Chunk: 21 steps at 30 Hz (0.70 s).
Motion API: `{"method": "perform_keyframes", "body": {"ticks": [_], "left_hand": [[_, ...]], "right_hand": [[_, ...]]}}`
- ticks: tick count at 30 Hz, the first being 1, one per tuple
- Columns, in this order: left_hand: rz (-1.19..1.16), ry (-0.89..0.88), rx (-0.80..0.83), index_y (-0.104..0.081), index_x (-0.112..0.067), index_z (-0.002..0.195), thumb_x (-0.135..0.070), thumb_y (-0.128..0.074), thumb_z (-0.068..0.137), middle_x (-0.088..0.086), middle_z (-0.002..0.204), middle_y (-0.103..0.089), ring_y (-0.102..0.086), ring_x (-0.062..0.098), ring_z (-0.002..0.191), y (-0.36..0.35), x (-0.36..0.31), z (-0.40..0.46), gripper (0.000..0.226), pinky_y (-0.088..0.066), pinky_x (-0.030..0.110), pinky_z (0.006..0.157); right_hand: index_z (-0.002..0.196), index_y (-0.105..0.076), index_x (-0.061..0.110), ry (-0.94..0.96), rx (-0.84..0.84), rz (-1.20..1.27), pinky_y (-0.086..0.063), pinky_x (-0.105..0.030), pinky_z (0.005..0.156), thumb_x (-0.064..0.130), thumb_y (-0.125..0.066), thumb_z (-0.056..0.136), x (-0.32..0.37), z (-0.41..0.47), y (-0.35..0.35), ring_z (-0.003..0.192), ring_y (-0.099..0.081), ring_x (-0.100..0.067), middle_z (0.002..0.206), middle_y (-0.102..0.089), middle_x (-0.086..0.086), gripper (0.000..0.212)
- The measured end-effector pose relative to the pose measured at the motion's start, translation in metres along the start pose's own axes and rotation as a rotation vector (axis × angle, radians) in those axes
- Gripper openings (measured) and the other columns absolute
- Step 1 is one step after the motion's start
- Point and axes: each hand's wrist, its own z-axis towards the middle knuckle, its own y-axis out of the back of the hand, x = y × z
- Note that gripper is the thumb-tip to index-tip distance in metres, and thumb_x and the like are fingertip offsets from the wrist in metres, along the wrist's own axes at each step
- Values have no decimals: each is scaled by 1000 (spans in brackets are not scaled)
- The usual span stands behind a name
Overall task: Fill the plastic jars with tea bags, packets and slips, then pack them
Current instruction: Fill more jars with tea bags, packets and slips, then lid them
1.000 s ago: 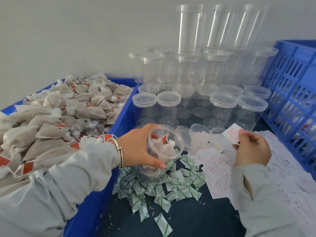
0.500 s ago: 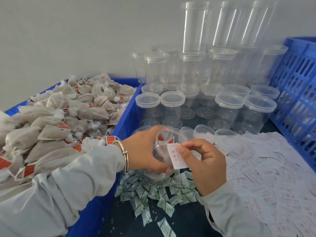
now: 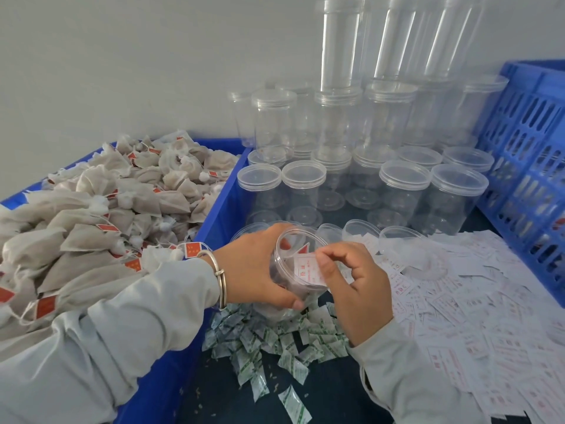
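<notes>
My left hand [image 3: 260, 270] grips an open clear plastic jar [image 3: 293, 255], tilted toward me, with tea bags inside it. My right hand [image 3: 354, 289] pinches a white paper slip with red print [image 3: 307, 270] at the jar's mouth, the slip partly inside. Green-and-white packets [image 3: 275, 341] lie heaped on the dark table under the jar. Loose slips [image 3: 477, 316] cover the table on the right. Tea bags with red tags [image 3: 101, 215] fill the blue bin on the left.
Several lidded empty jars [image 3: 403, 191] stand stacked behind my hands against the wall, with loose lids [image 3: 360, 232] in front of them. A blue slatted crate [image 3: 532, 166] stands at the right. The blue bin's wall [image 3: 220, 206] runs beside my left wrist.
My right hand carried a slip from the pile on the right over to the jar and now pushes it into the mouth. My left hand kept holding the jar.
</notes>
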Motion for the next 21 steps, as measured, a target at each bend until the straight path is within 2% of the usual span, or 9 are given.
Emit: {"method": "perform_keyframes", "body": {"ticks": [2,3,7,12,15,18,21], "left_hand": [[-3,5,1,-31,-39,132,-55,-82,54,-23,118,-50,-50,1,109,0,0,0,94,-37,15,92],[-3,8,2,-31,-40,132,-56,-81,54,-21,120,-50,-50,2,110,0,0,0,94,-39,19,94],[-19,13,4,-30,-40,132,-57,-81,54,-21,121,-51,-51,1,110,0,1,0,95,-38,19,94],[-34,33,-17,-31,-40,132,-58,-82,53,-22,119,-51,-50,1,109,0,4,-1,95,-36,18,93],[-80,45,-65,-32,-40,130,-68,-76,47,-22,116,-52,-52,-1,106,2,3,-1,97,-40,16,89],[-106,24,-113,-31,-44,126,-69,-70,46,-28,111,-51,-52,-6,104,3,-1,-2,93,-38,6,82],[-116,-4,-157,-29,-46,126,-61,-67,47,-28,110,-51,-53,-6,105,6,-3,-4,88,-38,2,81]], "right_hand": [[89,-69,27,65,30,-54,-38,-6,81,42,-45,87,-2,-2,1,94,-54,1,92,-59,18,28],[96,-69,25,89,43,-58,-38,-6,85,40,-43,89,-2,-3,1,97,-53,1,95,-59,18,31],[114,-55,31,123,49,-17,-38,-11,94,38,-44,90,-3,-4,2,108,-52,4,112,-59,18,27],[119,-48,33,161,-5,9,-43,-36,100,37,-46,88,-7,-2,4,121,-47,-5,127,-51,13,31],[123,-44,40,97,134,65,-41,-42,104,44,-53,82,-11,-5,7,128,-43,-8,133,-47,10,42],[115,-45,42,-4,245,167,-46,-45,96,49,-66,73,-8,-8,2,115,-55,-16,120,-55,7,47],[93,-47,39,3,219,125,-48,-50,84,49,-67,70,3,-2,-1,95,-58,-23,97,-56,4,32]]}}
